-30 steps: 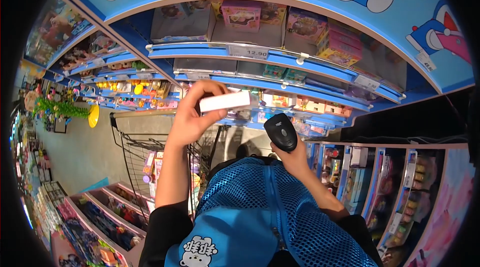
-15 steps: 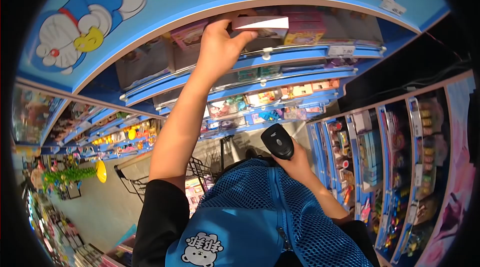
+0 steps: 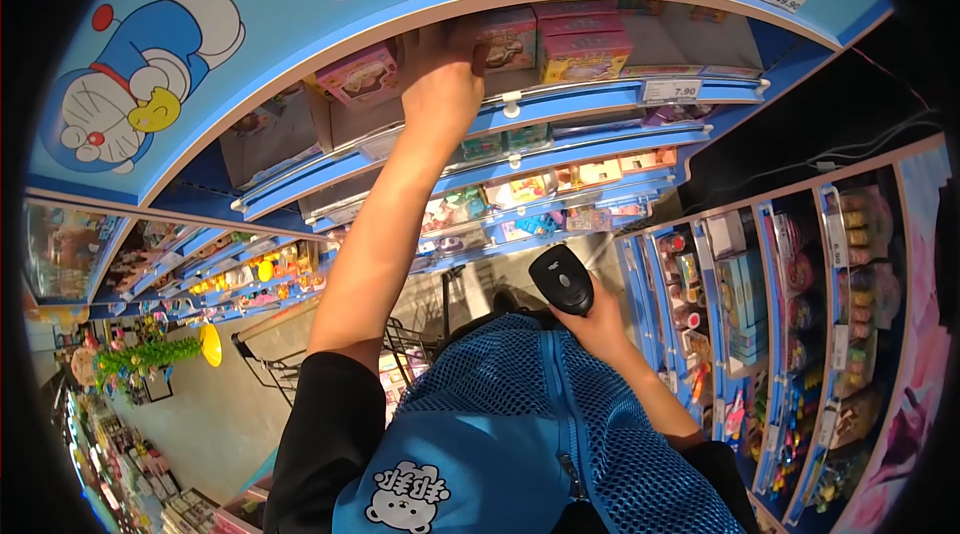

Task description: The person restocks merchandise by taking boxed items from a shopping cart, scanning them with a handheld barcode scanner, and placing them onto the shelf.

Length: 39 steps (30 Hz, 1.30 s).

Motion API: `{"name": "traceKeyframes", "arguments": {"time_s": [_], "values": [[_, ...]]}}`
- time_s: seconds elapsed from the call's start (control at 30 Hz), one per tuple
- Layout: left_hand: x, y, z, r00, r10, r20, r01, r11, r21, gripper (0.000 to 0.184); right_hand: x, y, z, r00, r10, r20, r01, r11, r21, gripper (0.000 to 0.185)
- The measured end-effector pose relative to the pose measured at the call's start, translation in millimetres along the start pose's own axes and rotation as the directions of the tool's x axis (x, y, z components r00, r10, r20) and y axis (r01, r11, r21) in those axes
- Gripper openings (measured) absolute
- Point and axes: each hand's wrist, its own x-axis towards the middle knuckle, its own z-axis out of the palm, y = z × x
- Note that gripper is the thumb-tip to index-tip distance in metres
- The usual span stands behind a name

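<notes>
My left hand (image 3: 440,74) reaches palm-down into the upper shelf, between a pink box (image 3: 362,74) on its left and a box with a pictured front (image 3: 510,38) on its right. Its fingers stretch back into shadow, their tips hard to see, and the thumb lies beside the right-hand box. Nothing shows clearly in its grasp. Lower down, in front of the blue mesh vest (image 3: 490,374), my right hand (image 3: 597,319) is wrapped round a black barcode scanner (image 3: 562,279).
Pink and yellow boxes (image 3: 585,54) stand farther right on the same shelf, above a price tag (image 3: 670,90). Lower shelves (image 3: 530,199) hold small packaged goods. A side rack (image 3: 745,314) stands right, and a wire cart (image 3: 270,369) is below left.
The box that was tilted in my left hand now appears upright on the shelf. That hand has gone deeper into the shelf. The scanner stays in my right hand.
</notes>
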Motion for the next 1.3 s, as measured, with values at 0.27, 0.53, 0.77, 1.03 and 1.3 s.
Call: {"name": "traceKeyframes", "arguments": {"time_s": [0.27,0.53,0.77,1.03,1.3], "values": [[0,-5,9,0.994,0.102,0.027,-0.102,0.995,0.011,0.042,9,0,-23,0.995,-0.019,0.099,0.02,1.0,-0.015,0.04],[-5,9,2,0.993,0.086,0.082,-0.091,0.994,0.065,0.055,11,7,-61,0.978,0.056,0.202,-0.051,0.998,-0.027,0.056],[-32,41,-36,0.996,-0.091,0.022,0.091,0.995,-0.028,0.053,12,22,-90,0.957,0.046,0.285,-0.029,0.998,-0.064,0.055],[-221,70,-126,0.787,-0.617,0.015,0.617,0.786,-0.034,0.045,20,43,-107,0.885,0.009,0.465,0.057,0.99,-0.127,0.042],[-415,189,-252,0.158,-0.987,-0.035,0.978,0.151,0.145,0.029,31,76,-76,0.548,0.07,0.834,0.14,0.975,-0.173,0.045]]}}
